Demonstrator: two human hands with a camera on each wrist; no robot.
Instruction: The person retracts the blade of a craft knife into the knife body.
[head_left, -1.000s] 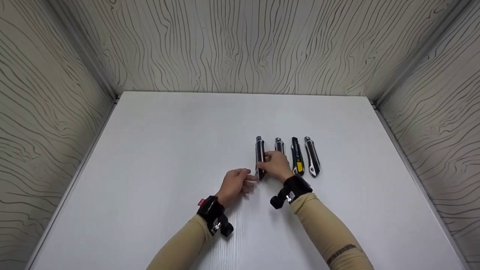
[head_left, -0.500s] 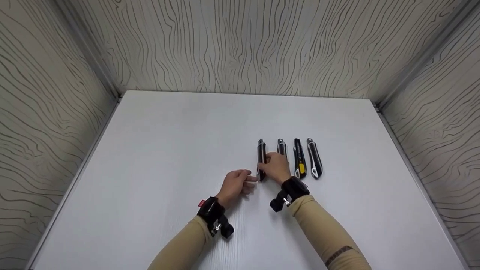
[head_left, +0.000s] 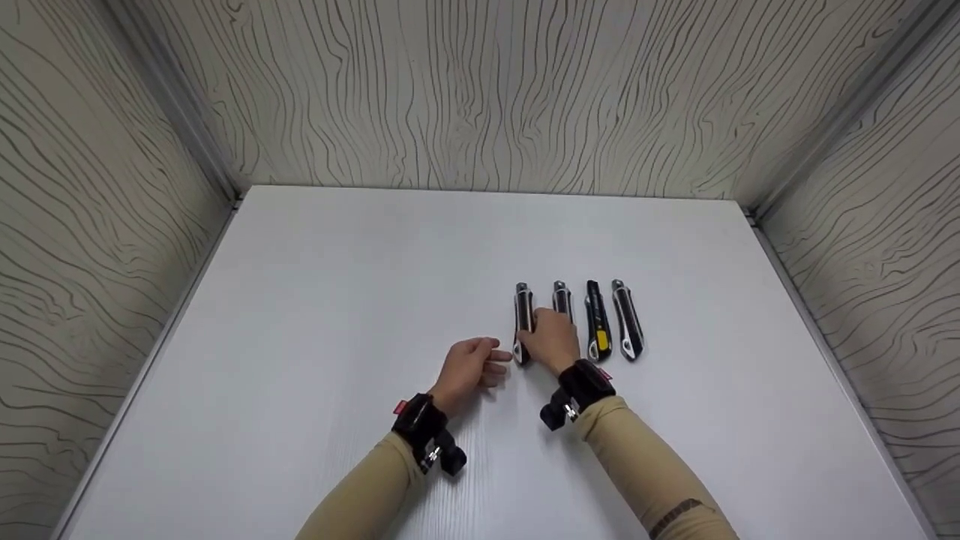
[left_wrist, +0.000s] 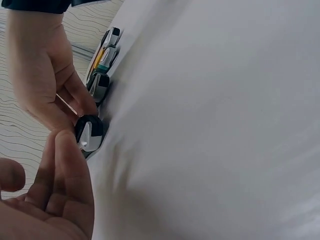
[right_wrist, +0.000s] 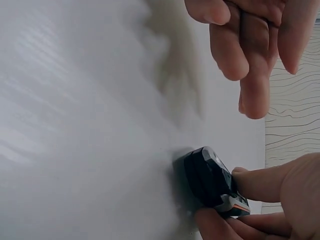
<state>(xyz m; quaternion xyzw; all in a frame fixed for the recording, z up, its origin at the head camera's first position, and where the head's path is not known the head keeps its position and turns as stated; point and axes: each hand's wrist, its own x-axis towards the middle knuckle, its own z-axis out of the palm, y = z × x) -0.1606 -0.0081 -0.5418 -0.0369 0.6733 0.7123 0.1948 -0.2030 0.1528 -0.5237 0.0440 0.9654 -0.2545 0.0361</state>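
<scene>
Four-in-a-row is avoided here: several utility knives lie side by side on the white table. At the left end of the row is a dark knife with silver edges [head_left: 523,306], which my right hand [head_left: 553,341] pinches between thumb and fingers near its lower end. The right wrist view shows the thumb [right_wrist: 260,185] on one side of this utility knife [right_wrist: 207,175] and fingers on the other. My left hand [head_left: 463,367] is beside the knife's lower end, fingers loosely extended and holding nothing. Whether its fingertips touch the knife, I cannot tell.
Right of the held one lies a similar knife [head_left: 562,296], partly hidden by my right hand. Beyond it are a black knife with a yellow slider [head_left: 598,319] and another silver-edged knife [head_left: 628,321]. Wood-patterned walls [head_left: 480,90] bound the white table [head_left: 337,270].
The head view shifts slightly. My right hand keeps its hold on the leftmost utility knife, and my left hand stays beside it.
</scene>
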